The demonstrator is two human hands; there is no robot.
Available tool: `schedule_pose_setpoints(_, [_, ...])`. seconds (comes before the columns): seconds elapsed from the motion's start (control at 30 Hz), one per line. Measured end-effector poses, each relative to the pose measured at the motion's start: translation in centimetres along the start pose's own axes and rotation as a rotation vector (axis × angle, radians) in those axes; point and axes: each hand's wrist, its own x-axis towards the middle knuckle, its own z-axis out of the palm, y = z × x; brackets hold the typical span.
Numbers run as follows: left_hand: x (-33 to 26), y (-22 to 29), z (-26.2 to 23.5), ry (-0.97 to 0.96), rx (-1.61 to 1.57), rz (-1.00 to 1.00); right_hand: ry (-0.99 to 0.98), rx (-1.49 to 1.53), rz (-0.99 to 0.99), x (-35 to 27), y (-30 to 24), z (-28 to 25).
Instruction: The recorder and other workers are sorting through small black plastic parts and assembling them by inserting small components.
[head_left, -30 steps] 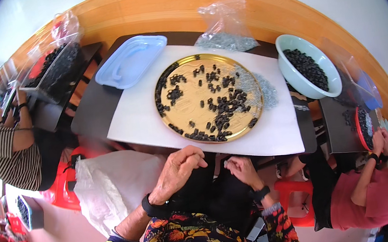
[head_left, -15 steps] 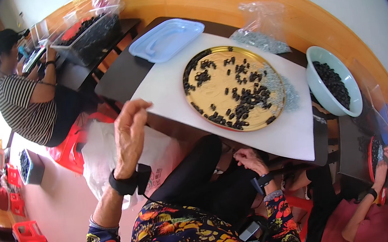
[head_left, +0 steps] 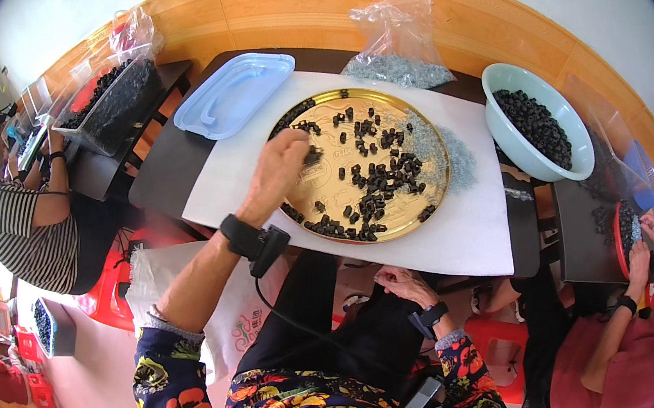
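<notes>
The left hand [head_left: 280, 173] reaches over the near-left rim of the gold tray [head_left: 434, 198], fingers curled down onto the black pieces [head_left: 377, 177] at the tray's left side; whether it has 1 pinched cannot be told, since the knuckles hide the fingertips. The pieces lie scattered across the tray, thickest at its middle and along its near rim, with a drift of small grey bits [head_left: 426, 141] toward its far-right side. They look small, hard and light, likely to roll or skid on the smooth metal, so each is best taken between thumb and forefinger across its short sides, or raked together first. The right hand [head_left: 404, 285] rests in the lap below the tray's near edge, loosely curled and holding nothing that shows. Right of the tray stands a pale bowl [head_left: 520, 162] of the same black pieces; left of it lies a blue lid [head_left: 234, 92]; behind it sits a clear bag [head_left: 397, 46] of grey bits.
</notes>
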Motion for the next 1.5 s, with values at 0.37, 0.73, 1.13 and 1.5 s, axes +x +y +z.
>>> schedule_pose_setpoints(0.37, [-2.4, -2.5, -3.3, 0.386, 0.546, 0.132, 0.065, -0.137, -0.106, 0.9, 4.2, 1.0])
schedule_pose_setpoints(0.73, [-1.1, -3.2, -3.1, 0.389, 0.720, 0.219, 0.092, -0.215, -0.169, -0.1, 2.0, 0.5])
schedule_pose_setpoints(1.13, [-2.0, 1.2, -3.6, 0.402, 0.469, 0.201, 0.114, -0.187, -0.137, -0.4, 2.0, 0.7])
schedule_pose_setpoints(1.5, [-1.4, 1.3, -3.6, 0.390, 0.465, 0.193, 0.123, -0.160, -0.118, -0.6, 2.1, 0.6])
